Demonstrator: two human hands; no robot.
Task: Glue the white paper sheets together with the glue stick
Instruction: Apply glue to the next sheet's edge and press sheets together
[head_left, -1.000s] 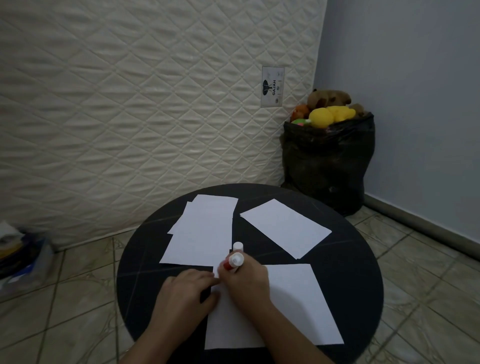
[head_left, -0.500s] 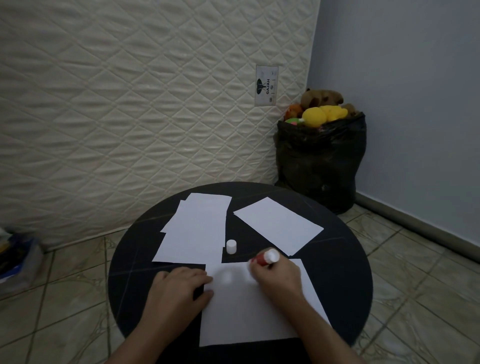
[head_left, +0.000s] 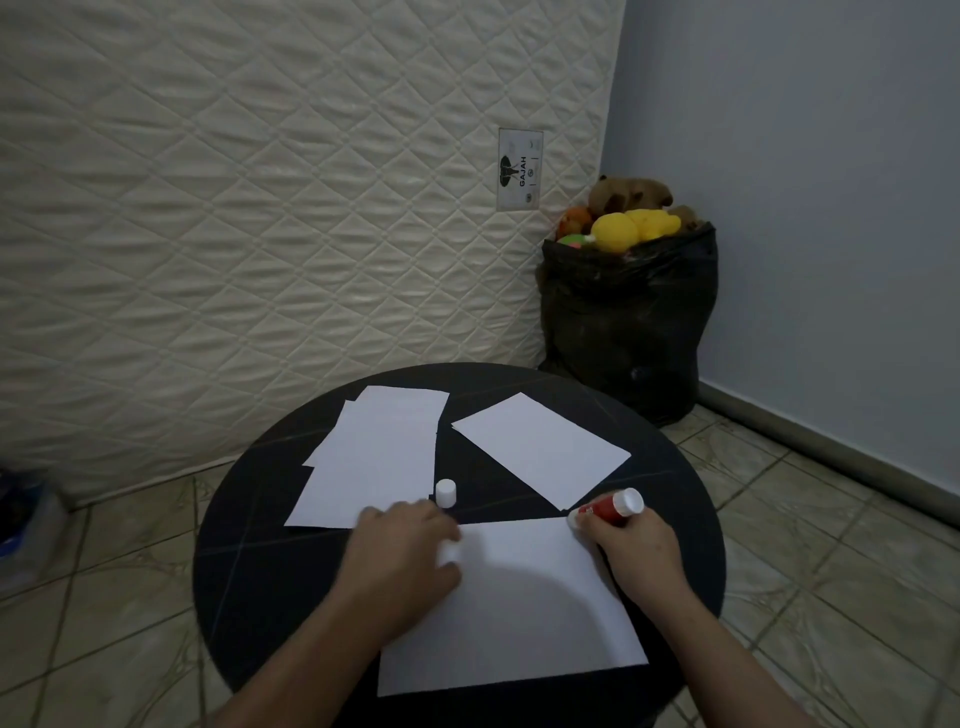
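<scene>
Right hand (head_left: 641, 558) grips glue stick (head_left: 609, 508) at the sheet (head_left: 519, 603) far-right corner; left hand (head_left: 402, 553) lies flat, pinning the light, floppy paper near its far-left corner.

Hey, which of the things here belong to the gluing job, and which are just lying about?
For the job: glue stick in the right hand; its white cap; nearest sheet under the left hand; overlapping sheets; angled sheet.

Lying about: black bag of soft toys; upright mattress.
</scene>
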